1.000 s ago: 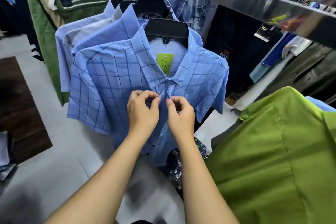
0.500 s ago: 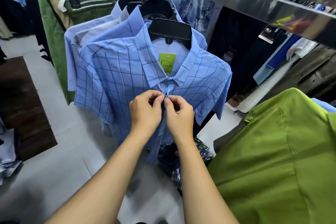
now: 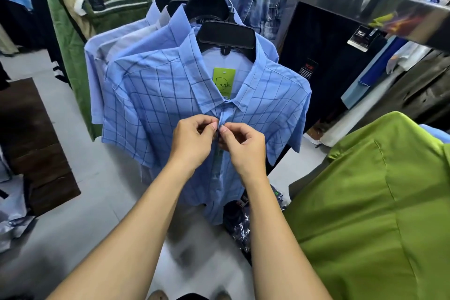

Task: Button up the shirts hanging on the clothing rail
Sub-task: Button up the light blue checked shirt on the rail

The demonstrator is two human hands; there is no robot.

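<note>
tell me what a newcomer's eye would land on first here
The blue checked shirt on its black hanger fills the centre, with a lime-green tag inside the collar. Just below the collar, the left hand and right hand pinch the shirt's front placket together. A bright green garment takes up the lower right.
</note>
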